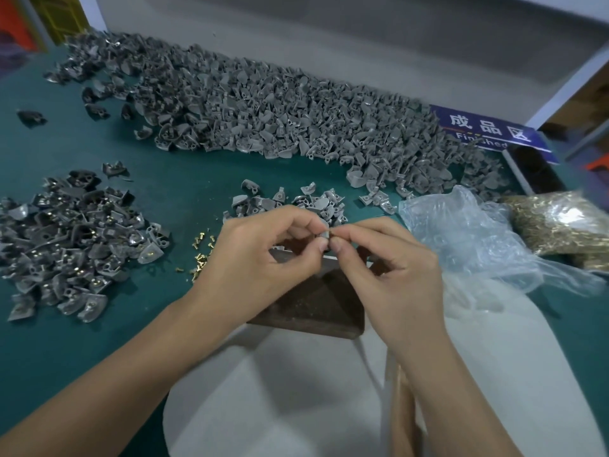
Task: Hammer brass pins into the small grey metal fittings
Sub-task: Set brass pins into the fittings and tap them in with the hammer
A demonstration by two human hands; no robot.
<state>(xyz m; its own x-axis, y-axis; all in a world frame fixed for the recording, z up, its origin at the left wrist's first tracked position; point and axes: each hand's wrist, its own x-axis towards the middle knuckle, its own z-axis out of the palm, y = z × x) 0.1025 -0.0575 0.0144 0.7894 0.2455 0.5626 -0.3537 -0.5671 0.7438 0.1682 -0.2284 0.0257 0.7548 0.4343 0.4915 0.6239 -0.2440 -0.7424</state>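
a small grey fitting is pinched by the left hand above the dark block, while a brass pin is pinched at it by the right hand; seating is judged underway, hammering needed next.

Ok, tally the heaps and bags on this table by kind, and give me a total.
Heaps of grey fittings: 3
Scatter of loose brass pins: 1
Bag of brass pins: 1
Clear plastic bag: 1
Total: 6

hands pinching grey fitting
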